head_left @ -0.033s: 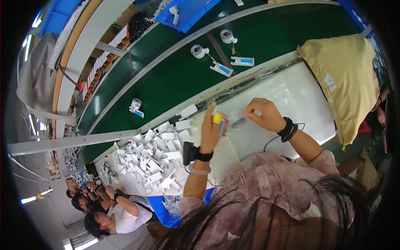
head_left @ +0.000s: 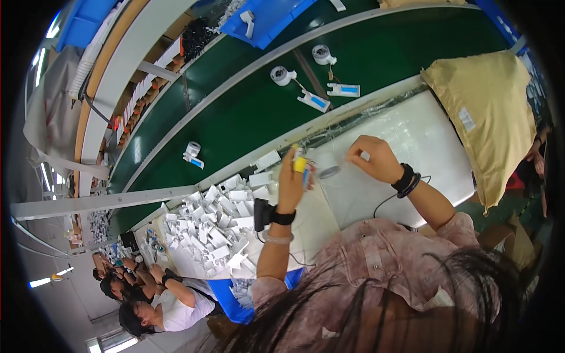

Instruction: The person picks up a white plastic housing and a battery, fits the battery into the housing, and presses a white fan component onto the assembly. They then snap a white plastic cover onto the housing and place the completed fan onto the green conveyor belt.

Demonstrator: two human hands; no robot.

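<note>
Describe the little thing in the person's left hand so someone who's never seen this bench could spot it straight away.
Start at the white bench beside the green conveyor. Just right of the heap of white parts, the left hand is raised, holding a small yellow part at its fingertips. It is the only yellow piece; the heap's parts are white.

The small yellow-and-white part [head_left: 299, 162] in the left hand [head_left: 291, 185] is too small to identify — fingers cover its lower end. What the right hand [head_left: 374, 159] pinches is mostly hidden. Dark hair [head_left: 376, 317] blurs the lower foreground — the worktop's [head_left: 406, 141] near edge lies behind it.
</note>
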